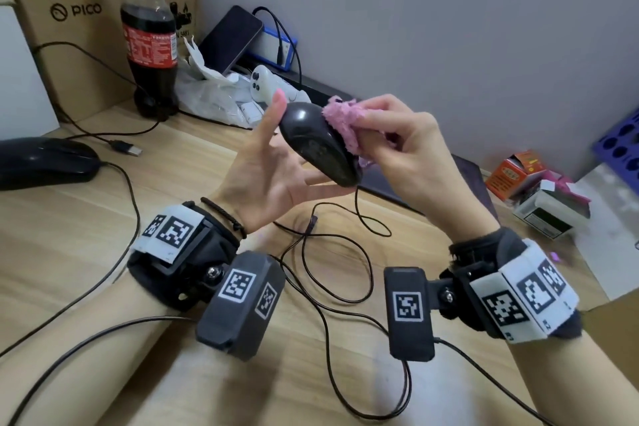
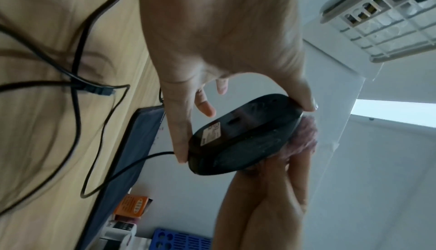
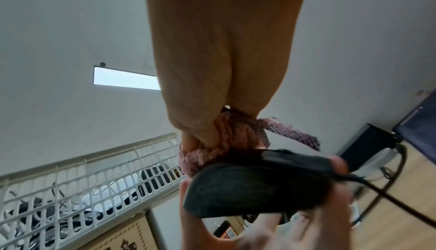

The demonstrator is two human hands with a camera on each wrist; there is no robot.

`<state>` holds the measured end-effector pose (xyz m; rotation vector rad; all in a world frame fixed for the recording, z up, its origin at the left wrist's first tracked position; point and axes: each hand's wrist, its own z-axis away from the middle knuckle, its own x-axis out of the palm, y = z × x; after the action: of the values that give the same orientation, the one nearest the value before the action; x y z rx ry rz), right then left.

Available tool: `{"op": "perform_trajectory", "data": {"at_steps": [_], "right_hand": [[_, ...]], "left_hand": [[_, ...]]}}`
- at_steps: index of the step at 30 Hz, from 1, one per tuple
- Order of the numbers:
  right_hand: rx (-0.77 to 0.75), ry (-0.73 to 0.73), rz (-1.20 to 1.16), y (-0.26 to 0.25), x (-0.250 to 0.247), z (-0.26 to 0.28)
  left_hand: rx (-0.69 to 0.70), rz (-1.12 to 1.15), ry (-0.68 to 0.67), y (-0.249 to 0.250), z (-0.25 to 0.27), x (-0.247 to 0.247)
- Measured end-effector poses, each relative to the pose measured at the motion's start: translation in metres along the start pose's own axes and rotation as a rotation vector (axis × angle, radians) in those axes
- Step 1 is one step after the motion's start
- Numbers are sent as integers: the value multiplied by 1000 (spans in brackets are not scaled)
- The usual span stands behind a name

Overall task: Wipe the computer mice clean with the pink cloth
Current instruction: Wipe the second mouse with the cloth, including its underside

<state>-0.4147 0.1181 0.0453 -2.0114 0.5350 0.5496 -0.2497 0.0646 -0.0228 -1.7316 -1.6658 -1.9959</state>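
My left hand (image 1: 273, 162) holds a black wired mouse (image 1: 318, 145) in the air above the desk, thumb on its rear end and a finger at its cable end. In the left wrist view the mouse's underside (image 2: 238, 136) with its label faces the camera. My right hand (image 1: 397, 145) grips a bunched pink cloth (image 1: 342, 121) and presses it against the mouse's top side. The right wrist view shows the cloth (image 3: 226, 142) squeezed between fingers just above the mouse (image 3: 257, 183). A second black mouse (image 1: 48, 161) lies on the desk at the far left.
A cola bottle (image 1: 150, 38), a cardboard box (image 1: 69, 38), a plastic bag (image 1: 211, 97) and a white controller (image 1: 268, 83) stand at the back. Black cables (image 1: 332, 252) loop over the wooden desk (image 1: 86, 245). Small boxes (image 1: 518, 173) and a blue tray (image 1: 619, 142) sit at the right.
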Motion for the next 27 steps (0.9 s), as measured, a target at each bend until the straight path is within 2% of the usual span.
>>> {"op": "perform_trajectory", "data": {"at_steps": [2,5,8,11,14,18,21,24,27], "right_hand": [[43,-9,-15,8,-4,13],[114,-52,87,20,-13,28],[159,-28,91,20,-22,32],[40,-7,40,6,-21,30],[-118,-113,24,-1,-11,28],[-89,-179,8,8,-15,31],[-62,-153,16,8,-18,34],[-105,-90,-77,1,-16,30],[-166,-131,-28,-1,-8,26]], "left_hand": [[5,32,-28,3,2,-4],[7,44,-48,1,2,-10],[-9,66,-77,-2,3,-10],[11,107,-119,-2,3,-8],[24,126,-175,0,3,-8],[39,136,-151,2,4,-14],[44,146,-154,2,4,-18],[31,179,-207,0,4,-18],[24,189,-202,-2,4,-18]]}}
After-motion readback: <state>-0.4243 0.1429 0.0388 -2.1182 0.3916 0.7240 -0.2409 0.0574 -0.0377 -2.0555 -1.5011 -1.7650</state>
